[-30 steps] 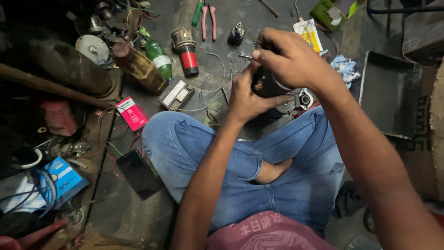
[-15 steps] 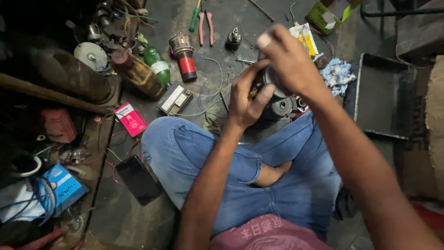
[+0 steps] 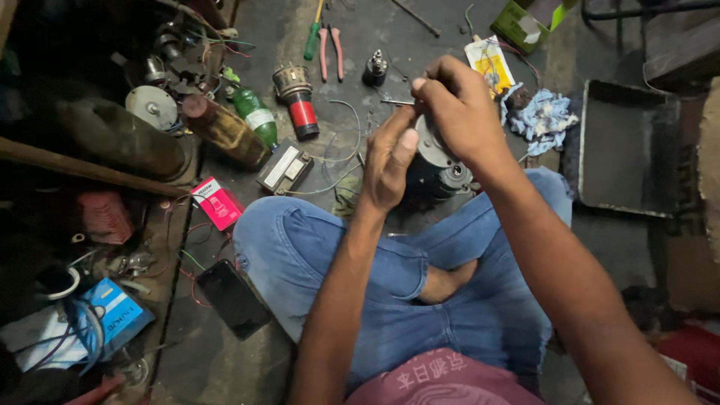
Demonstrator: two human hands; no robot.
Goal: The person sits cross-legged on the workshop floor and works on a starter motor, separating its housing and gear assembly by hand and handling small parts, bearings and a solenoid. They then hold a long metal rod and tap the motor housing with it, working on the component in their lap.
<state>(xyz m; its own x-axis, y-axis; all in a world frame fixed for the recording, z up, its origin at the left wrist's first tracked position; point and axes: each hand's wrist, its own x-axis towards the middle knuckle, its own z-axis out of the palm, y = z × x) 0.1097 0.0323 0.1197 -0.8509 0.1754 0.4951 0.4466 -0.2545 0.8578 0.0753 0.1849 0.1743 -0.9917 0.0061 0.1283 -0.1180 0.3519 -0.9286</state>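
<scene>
Both hands' grip hides most of the dark motor [image 3: 442,176].

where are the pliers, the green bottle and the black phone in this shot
pliers [image 3: 331,51]: head view, on the pink handles.
green bottle [image 3: 253,115]: head view, on the middle of its body, by the label.
black phone [image 3: 233,298]: head view, on the middle of its dark screen.

2 bare forearms extended forward; left hand [image 3: 388,159] upright, fingers curled, thumb raised; right hand [image 3: 459,107] arched, fingertips pinched together.
</scene>
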